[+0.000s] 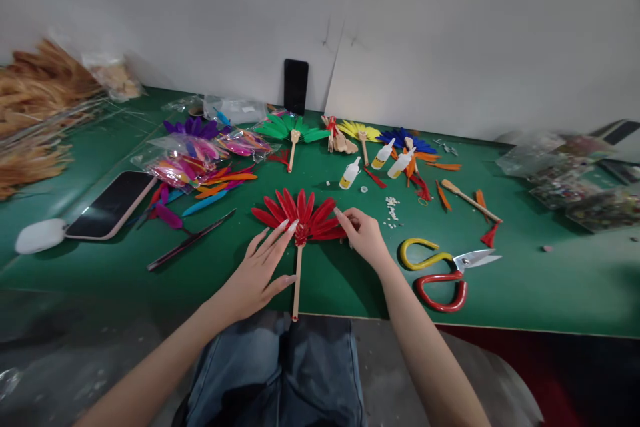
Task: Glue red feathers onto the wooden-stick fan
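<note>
A red feather fan (301,203) lies on the green table in front of me, its thin wooden handle (297,280) pointing toward my lap. My left hand (265,260) rests with fingers stretched over the fan's left side, fingertips near its centre and thumb by the handle. At the right edge of the fan, my right hand (361,230) has its thumb and curled fingers closed on a red feather (327,208); the fingertips are partly hidden. Scissors (455,267) with one yellow and one red handle lie right of my right hand. Long tweezers (193,240) are to the left.
Green (290,130), yellow (360,130) and blue feather fans (407,140) line the back. Several glue bottles (350,173) and small white beads (393,210) sit nearer. Bagged feathers (180,163) and a phone (113,203) lie left; another phone (296,85) leans on the wall.
</note>
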A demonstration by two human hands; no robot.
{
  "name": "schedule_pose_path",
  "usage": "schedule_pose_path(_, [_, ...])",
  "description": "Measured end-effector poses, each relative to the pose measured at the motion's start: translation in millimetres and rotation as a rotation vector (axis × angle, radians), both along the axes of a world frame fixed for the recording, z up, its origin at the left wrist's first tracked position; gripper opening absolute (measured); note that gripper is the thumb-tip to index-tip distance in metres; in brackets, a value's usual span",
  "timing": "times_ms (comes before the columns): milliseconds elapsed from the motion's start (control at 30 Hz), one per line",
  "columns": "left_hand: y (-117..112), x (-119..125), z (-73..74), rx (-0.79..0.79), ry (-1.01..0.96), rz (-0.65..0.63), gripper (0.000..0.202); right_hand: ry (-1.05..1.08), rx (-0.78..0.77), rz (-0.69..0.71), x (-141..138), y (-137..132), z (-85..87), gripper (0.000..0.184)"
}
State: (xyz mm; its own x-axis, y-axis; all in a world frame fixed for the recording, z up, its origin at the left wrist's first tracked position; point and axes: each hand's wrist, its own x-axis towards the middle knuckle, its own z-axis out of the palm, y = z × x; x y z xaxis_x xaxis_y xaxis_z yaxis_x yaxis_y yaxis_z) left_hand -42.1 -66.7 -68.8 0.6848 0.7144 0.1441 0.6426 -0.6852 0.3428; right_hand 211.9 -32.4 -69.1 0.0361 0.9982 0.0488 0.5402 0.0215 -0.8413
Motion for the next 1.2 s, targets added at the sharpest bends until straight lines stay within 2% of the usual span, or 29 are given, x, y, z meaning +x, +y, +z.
schedule_pose_path(133, [-2,0,0.6,0.041,0.025,0.025,0.072,-0.072,0.019,-0.048,5,-1,2.1,0.042])
schedule_pose_path(300, [-3,1,1.7,0.043,0.055,0.005,0.074,-0.057,-0.078,-0.024,8,-3,6.3,0.042])
schedule_pose_path(400, [-3,2,2.8,0.021,0.072,-0.017,0.075,0.021,-0.154,0.013,9,-4,7.3,0.039])
schedule_pose_path(533, [-2,3,3.9,0.001,0.086,-0.016,0.074,0.182,-0.261,0.069,9,-5,7.8,0.046])
schedule_pose_path(700, [-2,2,3.3,-0.006,0.084,-0.013,0.073,0.302,-0.298,0.091,12,-6,10.7,0.043])
schedule_pose_path(1000, [-3,1,2.7,0.024,0.060,0.002,0.074,0.250,-0.358,0.135,37,-9,18.4,0.038])
schedule_pose_path(1200, [-8,-2,3.2,0.040,0.027,0.058,0.069,0.234,-0.357,0.190,41,-13,18.6,0.036])
